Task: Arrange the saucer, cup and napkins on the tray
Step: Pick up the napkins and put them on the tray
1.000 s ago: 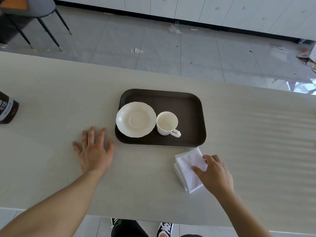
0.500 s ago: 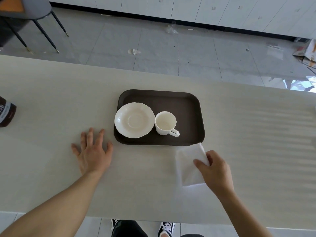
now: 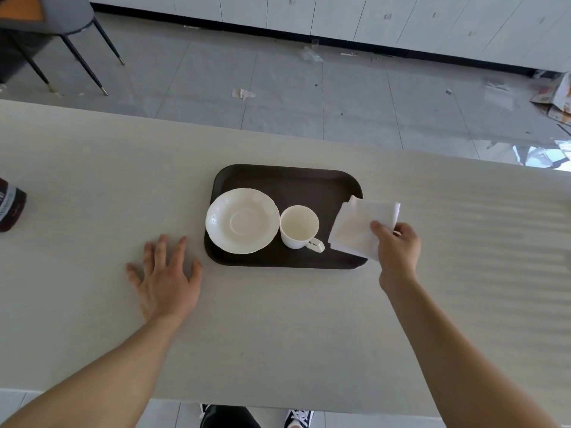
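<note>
A dark brown tray lies on the pale table. On its left part sits a white scalloped saucer, and beside it to the right stands an empty white cup with its handle toward me. My right hand pinches a stack of white napkins and holds it over the tray's right end, partly overhanging the right rim. My left hand rests flat on the table, fingers spread, just left of the tray's near corner.
A dark bottle with a label stands at the table's far left edge. Beyond the table is a grey tiled floor with scraps of litter, chair legs at the back left and cardboard at the right.
My right hand has lifted the napkin stack off the table in front of the tray and carried it up and right over the tray's right end. My left hand has stayed put.
</note>
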`<control>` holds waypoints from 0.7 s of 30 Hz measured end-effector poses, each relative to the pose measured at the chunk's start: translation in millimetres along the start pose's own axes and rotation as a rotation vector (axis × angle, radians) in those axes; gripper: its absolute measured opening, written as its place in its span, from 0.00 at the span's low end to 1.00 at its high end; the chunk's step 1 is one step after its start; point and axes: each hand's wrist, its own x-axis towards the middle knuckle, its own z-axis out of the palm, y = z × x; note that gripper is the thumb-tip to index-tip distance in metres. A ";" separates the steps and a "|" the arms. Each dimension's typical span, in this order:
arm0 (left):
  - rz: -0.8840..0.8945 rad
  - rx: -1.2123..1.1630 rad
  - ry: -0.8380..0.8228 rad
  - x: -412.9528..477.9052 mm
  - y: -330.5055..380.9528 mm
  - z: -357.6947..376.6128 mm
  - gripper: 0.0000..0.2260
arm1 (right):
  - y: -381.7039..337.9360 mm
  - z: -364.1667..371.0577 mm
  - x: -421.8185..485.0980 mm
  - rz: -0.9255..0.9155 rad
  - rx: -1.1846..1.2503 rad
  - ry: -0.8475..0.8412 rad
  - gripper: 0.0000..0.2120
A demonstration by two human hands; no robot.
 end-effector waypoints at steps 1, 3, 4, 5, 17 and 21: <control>0.000 -0.001 0.002 -0.1 0.3 0.0 0.28 | 0.3 5.3 2.9 0.035 0.013 -0.004 0.07; -0.003 -0.004 0.006 0.0 0.3 -0.1 0.28 | 3.1 14.4 6.7 0.075 0.013 -0.013 0.09; -0.004 -0.005 0.006 0.1 0.3 0.0 0.28 | 4.9 17.6 8.2 0.078 0.005 -0.018 0.09; -0.006 -0.003 0.005 0.2 0.3 0.4 0.28 | 6.5 19.9 9.2 0.075 -0.008 -0.021 0.09; -0.013 0.007 -0.015 1.0 -0.4 1.4 0.28 | 15.9 -2.2 14.8 -0.058 -0.371 -0.031 0.13; -0.009 0.006 -0.014 1.1 0.1 1.8 0.28 | 20.3 -15.8 13.3 -0.073 -0.419 -0.019 0.12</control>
